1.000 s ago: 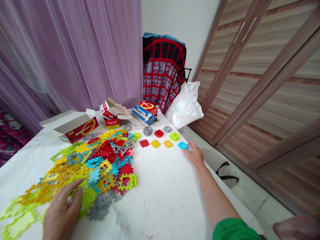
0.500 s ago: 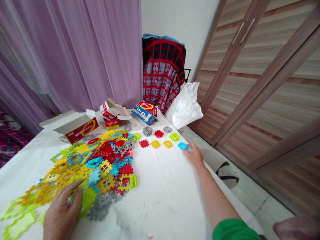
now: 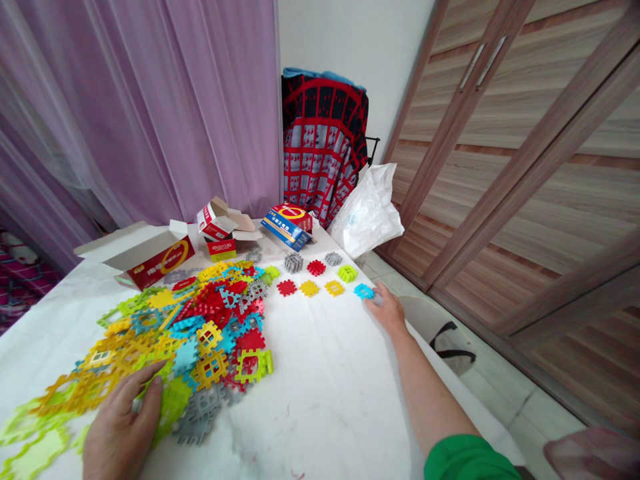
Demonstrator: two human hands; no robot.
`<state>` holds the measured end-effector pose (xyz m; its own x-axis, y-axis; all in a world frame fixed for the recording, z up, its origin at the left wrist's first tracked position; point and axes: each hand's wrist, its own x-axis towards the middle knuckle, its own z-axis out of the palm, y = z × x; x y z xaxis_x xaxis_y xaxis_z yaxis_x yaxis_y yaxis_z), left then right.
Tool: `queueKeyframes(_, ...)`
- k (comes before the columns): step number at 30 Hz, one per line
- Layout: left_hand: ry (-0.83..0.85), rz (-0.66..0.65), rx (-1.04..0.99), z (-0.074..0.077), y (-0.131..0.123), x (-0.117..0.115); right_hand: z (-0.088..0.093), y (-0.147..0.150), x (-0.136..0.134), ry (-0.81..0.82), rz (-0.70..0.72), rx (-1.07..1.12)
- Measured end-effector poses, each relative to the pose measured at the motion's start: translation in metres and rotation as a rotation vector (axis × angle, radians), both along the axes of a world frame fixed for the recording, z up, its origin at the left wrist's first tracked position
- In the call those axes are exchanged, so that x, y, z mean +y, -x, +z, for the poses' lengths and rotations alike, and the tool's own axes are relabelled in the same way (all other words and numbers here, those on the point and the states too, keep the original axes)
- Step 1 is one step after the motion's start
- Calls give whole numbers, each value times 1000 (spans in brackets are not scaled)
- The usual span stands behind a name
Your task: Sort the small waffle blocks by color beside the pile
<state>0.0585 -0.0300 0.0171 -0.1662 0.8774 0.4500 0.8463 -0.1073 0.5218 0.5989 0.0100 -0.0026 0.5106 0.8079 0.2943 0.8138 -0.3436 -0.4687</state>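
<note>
At the table's right edge my right hand [image 3: 387,309] has its fingertips closed on the near edge of a blue notched building tile [image 3: 364,291], which lies on the cloth. My left hand [image 3: 125,417] rests over the near left of a heaped pile of such tiles, thumb and forefinger apart, gripping nothing that I can see. Beside its fingers lie a lime-green tile [image 3: 175,400] and a light blue tile [image 3: 186,355]. Left of the blue tile sit yellow tiles [image 3: 334,288] and a red tile [image 3: 287,288]. Behind them are a grey stack [image 3: 293,263] and a green stack [image 3: 347,273].
Opened cardboard boxes [image 3: 163,263] and a blue box [image 3: 285,230] stand along the back of the white-covered table [image 3: 320,400]. A white plastic bag [image 3: 367,213] is at the far right corner. A wooden wardrobe [image 3: 500,167] rises beyond the right side.
The view has shifted very slightly. Both hands stay where they were, and the tiles lie as before.
</note>
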Motion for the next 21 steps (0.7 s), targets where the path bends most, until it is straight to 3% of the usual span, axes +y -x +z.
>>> queueKeyframes(15,39,8,-24,-2,1,-2,-4,-2,0,-9,0,-7)
queueKeyframes(21,38,25,-32,-4,0,0,-11,-5,3,-103,-21,33)
